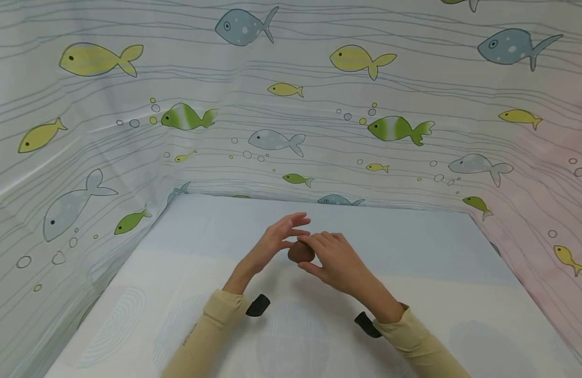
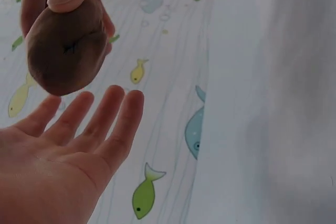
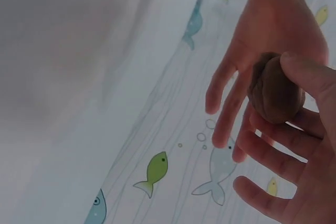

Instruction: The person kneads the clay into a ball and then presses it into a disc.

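A rounded brown lump that looks like modelling clay (image 1: 301, 252) is held up above the table. My right hand (image 1: 335, 261) grips it between thumb and fingers. In the left wrist view the lump (image 2: 67, 51) shows a small crease on its surface, and the right thumb presses its top. Close on the lump's left is my left hand (image 1: 276, 236), its fingers spread and nearly straight. From the right wrist the left palm (image 3: 278, 30) appears behind the lump (image 3: 275, 88); whether its fingers touch it I cannot tell.
Below the hands lies a white and pale blue table surface (image 1: 390, 247) with faint round patterns. A curtain printed with fish (image 1: 272, 113) surrounds it at the back and sides. Black pieces (image 1: 258, 305) stick out by both cuffs.
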The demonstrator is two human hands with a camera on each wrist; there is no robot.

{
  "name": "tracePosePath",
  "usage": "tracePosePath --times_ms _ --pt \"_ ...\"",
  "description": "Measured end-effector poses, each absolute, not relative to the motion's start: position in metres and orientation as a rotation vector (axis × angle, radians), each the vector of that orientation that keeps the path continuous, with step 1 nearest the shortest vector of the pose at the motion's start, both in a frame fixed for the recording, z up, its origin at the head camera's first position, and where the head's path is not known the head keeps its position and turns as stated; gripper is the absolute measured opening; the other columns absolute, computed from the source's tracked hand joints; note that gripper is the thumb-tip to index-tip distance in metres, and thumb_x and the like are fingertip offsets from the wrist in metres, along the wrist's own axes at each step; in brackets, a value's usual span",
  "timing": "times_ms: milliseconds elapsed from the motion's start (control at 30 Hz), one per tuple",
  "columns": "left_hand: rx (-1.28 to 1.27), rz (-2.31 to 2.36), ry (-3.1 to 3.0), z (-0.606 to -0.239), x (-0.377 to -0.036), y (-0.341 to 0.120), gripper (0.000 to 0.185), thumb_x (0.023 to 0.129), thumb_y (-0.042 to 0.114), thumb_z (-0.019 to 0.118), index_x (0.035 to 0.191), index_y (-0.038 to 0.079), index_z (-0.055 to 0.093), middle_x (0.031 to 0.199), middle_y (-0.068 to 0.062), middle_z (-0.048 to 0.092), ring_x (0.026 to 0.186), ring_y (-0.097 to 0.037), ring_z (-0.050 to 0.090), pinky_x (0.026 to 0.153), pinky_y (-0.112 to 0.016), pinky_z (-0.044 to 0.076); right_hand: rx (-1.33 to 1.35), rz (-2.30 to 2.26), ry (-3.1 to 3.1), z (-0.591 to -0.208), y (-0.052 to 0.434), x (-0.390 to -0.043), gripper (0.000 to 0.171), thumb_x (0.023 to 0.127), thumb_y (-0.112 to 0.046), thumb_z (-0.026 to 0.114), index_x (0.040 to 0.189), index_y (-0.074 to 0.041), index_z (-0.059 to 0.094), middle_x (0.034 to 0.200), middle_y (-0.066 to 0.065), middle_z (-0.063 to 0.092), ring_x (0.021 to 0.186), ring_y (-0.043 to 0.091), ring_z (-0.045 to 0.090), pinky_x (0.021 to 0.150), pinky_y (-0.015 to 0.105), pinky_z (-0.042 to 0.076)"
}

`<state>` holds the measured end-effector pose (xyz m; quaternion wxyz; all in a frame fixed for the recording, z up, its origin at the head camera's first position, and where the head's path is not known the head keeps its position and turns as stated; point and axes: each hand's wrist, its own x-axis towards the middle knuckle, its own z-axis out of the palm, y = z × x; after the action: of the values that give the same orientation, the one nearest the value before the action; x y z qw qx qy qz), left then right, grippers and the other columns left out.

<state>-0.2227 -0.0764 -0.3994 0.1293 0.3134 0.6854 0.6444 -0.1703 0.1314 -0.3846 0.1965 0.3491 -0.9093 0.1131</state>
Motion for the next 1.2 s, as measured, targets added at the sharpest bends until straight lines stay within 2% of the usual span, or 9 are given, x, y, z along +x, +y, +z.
tracePosePath --times_ms 167,400,600,767,967,1200 --pt "0.883 1.965 1.848 -0.401 -0.224 -0.069 0.054 0.107 0.046 0.023 0.153 0.021 0.034 0.156 -0.012 0.039 0.137 -0.030 0.045 0.111 -0.061 0.031 0.993 0.308 -2.489 -0.383 0.126 -0.172 0.055 0.088 -0.039 0.075 0.135 -0.016 0.059 0.115 -0.003 0.067 0.106 0.015 0.060 0.092 0.041 0.047" --pt "0.776 2.074 1.671 -0.407 -0.222 -0.056 0.063 0.105 0.054 0.019 0.154 0.019 0.034 0.155 -0.010 0.041 0.136 -0.026 0.048 0.107 -0.048 0.042 0.966 0.260 -2.449 -0.382 0.119 -0.172 0.053 0.086 -0.039 0.076 0.130 -0.014 0.061 0.112 0.000 0.068 0.106 0.017 0.061 0.092 0.042 0.048" --pt "0.711 2.179 1.504 -0.411 -0.219 -0.047 0.065 0.105 0.052 0.012 0.154 0.015 0.032 0.155 -0.013 0.040 0.133 -0.023 0.052 0.108 -0.041 0.042 0.936 0.233 -2.453 -0.383 0.117 -0.170 0.054 0.086 -0.041 0.077 0.129 -0.013 0.061 0.110 0.002 0.069 0.106 0.019 0.062 0.093 0.044 0.048" --pt "0.708 2.206 1.509 -0.413 -0.218 -0.044 0.064 0.105 0.052 0.013 0.154 0.015 0.033 0.156 -0.015 0.038 0.133 -0.025 0.052 0.110 -0.041 0.040 0.923 0.281 -2.450 -0.386 0.117 -0.169 0.052 0.086 -0.036 0.077 0.128 -0.011 0.061 0.109 0.003 0.068 0.105 0.019 0.062 0.088 0.043 0.050" --pt "0.706 2.245 1.512 -0.415 -0.218 -0.042 0.063 0.106 0.051 0.014 0.154 0.016 0.033 0.156 -0.012 0.040 0.137 -0.031 0.047 0.108 -0.043 0.042 0.890 0.427 -2.493 -0.392 0.113 -0.165 0.060 0.087 -0.026 0.077 0.139 -0.006 0.054 0.118 0.007 0.067 0.106 0.022 0.063 0.086 0.042 0.053" --pt "0.694 2.282 1.505 -0.416 -0.217 -0.041 0.062 0.106 0.049 0.014 0.154 0.014 0.031 0.157 -0.011 0.038 0.140 -0.038 0.039 0.107 -0.045 0.043 0.875 0.628 -2.567 -0.397 0.108 -0.160 0.065 0.093 -0.016 0.070 0.149 -0.001 0.040 0.132 0.013 0.060 0.113 0.029 0.062 0.092 0.042 0.053"
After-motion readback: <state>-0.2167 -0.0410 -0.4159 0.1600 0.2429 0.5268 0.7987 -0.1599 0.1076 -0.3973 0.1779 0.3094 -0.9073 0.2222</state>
